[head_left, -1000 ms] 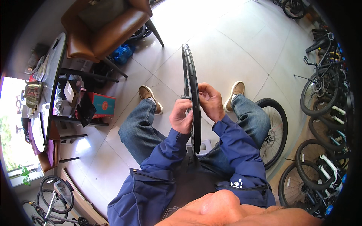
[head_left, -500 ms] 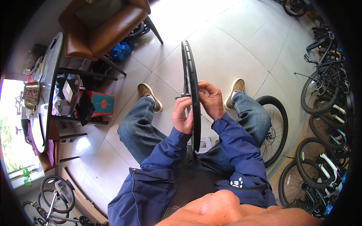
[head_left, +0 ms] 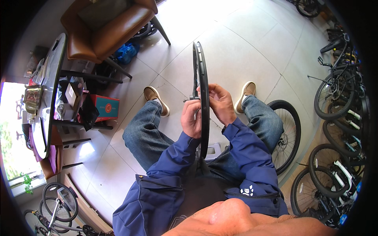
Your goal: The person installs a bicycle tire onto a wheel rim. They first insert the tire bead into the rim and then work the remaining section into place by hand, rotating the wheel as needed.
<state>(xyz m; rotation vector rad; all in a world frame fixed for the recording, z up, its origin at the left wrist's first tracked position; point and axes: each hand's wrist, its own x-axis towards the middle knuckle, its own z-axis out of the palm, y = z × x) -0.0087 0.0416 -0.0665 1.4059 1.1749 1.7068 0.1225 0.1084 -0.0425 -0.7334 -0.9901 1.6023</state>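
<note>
A bare bicycle wheel [head_left: 203, 74] with a black rim and no tire stands upright and edge-on between my knees. Its axle end [head_left: 191, 98] sticks out on the left side. My left hand [head_left: 191, 121] is closed against the wheel's left side, just below the axle, with its fingertips partly behind the rim. On the right side, my right hand [head_left: 221, 105] has its thumb and fingers pinched together close to the spokes by the hub. What lies between those fingertips is hidden.
A wheel with a tire [head_left: 296, 129] rests beside my right leg. Several bicycles [head_left: 334, 94] line the right side. At left are a table [head_left: 59, 51], a brown leather chair [head_left: 106, 31] and a red and teal box [head_left: 107, 107]. A white plastic object [head_left: 214, 150] lies behind the rim.
The wheel's far top has tipped slightly to the right. My right hand has shifted a little, its fingers drawn closer together. My left hand stays beside the axle.
</note>
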